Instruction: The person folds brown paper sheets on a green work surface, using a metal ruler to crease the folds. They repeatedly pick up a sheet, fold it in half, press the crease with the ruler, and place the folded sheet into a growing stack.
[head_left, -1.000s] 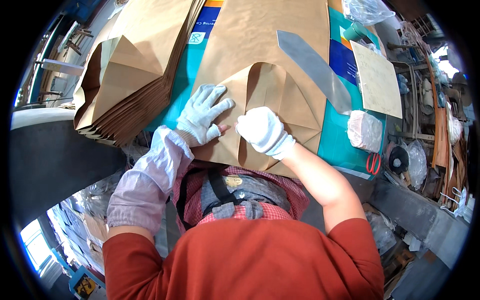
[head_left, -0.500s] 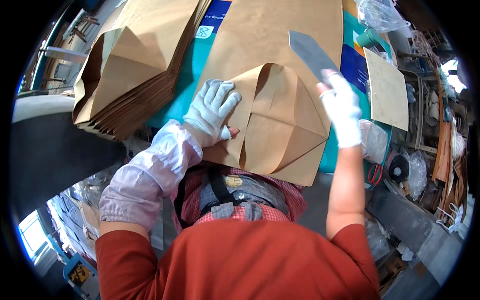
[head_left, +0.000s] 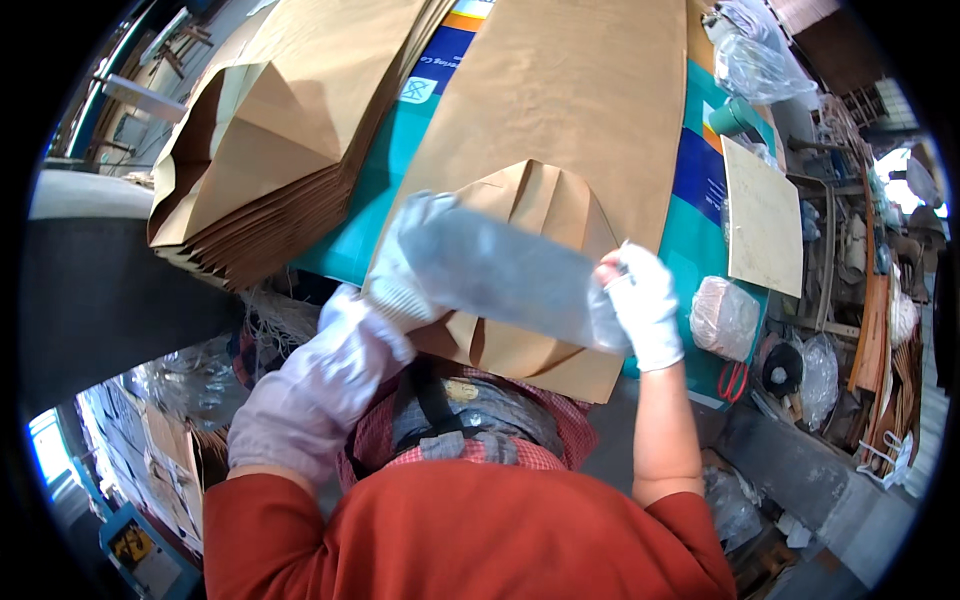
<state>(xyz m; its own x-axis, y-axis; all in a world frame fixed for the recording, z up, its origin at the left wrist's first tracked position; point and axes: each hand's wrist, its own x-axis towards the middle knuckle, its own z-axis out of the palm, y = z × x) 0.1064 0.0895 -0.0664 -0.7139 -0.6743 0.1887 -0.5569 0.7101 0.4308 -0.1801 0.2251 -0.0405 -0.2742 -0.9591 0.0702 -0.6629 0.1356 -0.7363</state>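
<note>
A large brown paper bag [head_left: 560, 90] lies before me, its near end folded into a pointed, creased flap [head_left: 560, 195]. My right hand [head_left: 643, 305], in a white glove with bare fingertips, is closed on one end of a flat grey metal blade [head_left: 510, 270]. Slightly blurred, the blade reaches leftward across the folded end; I cannot tell whether it touches the paper. At the bag's left edge rests my left hand [head_left: 400, 265], gloved, its fingers stretched out on the paper. The blade's far end hides part of those fingers, the thumb included.
A thick stack of folded brown bags [head_left: 270, 170] stands at the left. Beneath the work lies a teal and blue printed sheet [head_left: 655, 255]. To the right are a pale board [head_left: 765, 215], a plastic-wrapped bundle [head_left: 723, 318], red-handled scissors [head_left: 733, 381] and a green cup [head_left: 735, 117].
My right hand has come down and slightly left, swinging the blade from pointing away to lying across the folded end. My left hand stays at the bag's left edge.
</note>
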